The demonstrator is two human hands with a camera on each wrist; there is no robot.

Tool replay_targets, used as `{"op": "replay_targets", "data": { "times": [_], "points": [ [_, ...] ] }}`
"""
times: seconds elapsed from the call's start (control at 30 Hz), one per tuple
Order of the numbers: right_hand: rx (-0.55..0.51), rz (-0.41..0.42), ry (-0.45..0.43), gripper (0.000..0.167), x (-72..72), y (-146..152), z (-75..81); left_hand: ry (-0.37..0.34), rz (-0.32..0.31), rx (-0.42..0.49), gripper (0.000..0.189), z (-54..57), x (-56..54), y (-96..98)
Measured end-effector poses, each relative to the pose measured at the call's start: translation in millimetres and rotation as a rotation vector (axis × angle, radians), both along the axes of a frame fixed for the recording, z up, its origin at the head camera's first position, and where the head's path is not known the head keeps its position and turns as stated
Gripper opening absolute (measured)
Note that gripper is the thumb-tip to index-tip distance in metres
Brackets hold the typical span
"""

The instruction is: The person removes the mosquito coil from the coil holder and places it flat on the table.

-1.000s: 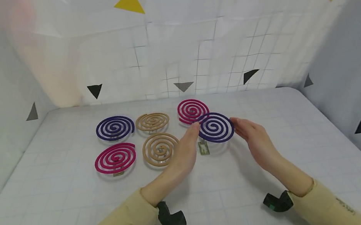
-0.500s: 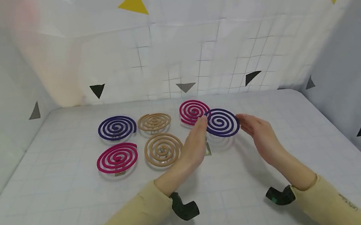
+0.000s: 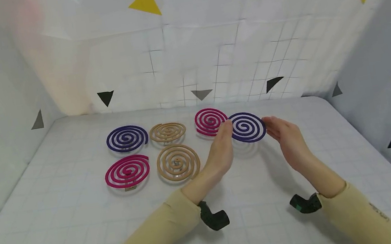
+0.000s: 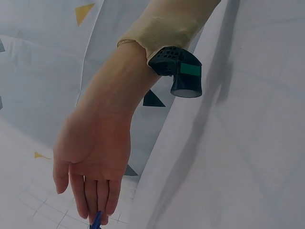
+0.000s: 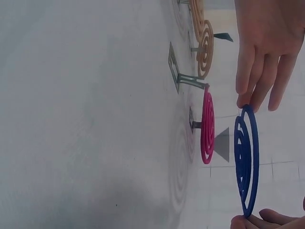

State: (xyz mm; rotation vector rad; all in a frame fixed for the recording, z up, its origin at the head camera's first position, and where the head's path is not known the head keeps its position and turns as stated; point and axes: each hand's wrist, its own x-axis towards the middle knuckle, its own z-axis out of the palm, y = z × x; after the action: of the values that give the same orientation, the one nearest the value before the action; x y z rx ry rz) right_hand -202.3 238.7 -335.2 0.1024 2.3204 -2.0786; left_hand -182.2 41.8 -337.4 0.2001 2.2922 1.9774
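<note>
Both hands hold a blue mosquito coil [image 3: 244,126] above the table, one hand at each side of its rim. My left hand [image 3: 222,149] touches its left edge with nearly straight fingers. At the opposite edge are the straight fingertips of my right hand [image 3: 291,141]. In the right wrist view the coil [image 5: 244,162] is seen almost edge-on between the hands, off the table. A small metal stand [image 5: 175,71] without a coil shows in that view; the left hand hides it in the head view. Close behind the left fingertips lies a pink coil [image 3: 210,121] on its stand.
Left of the hands, several coils sit on small stands: a dark blue coil [image 3: 127,137], a back tan coil [image 3: 168,131], a front tan coil [image 3: 177,162] and a front pink coil [image 3: 127,171]. White walls surround the white table [image 3: 83,235].
Both hands have carried the blue coil to the right and slightly away from me. It overlapped the back pink coil earlier and now sits beside it. The other coils stay put.
</note>
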Motion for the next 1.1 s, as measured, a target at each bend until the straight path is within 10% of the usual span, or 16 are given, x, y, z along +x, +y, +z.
{"op": "replay_targets", "data": {
  "times": [1.1],
  "points": [
    [-0.093, -0.077, 0.006, 0.069, -40.0, 41, -8.5, -0.060, 0.137, 0.084, 0.069, -13.7, -43.3, 71.2]
  ]
}}
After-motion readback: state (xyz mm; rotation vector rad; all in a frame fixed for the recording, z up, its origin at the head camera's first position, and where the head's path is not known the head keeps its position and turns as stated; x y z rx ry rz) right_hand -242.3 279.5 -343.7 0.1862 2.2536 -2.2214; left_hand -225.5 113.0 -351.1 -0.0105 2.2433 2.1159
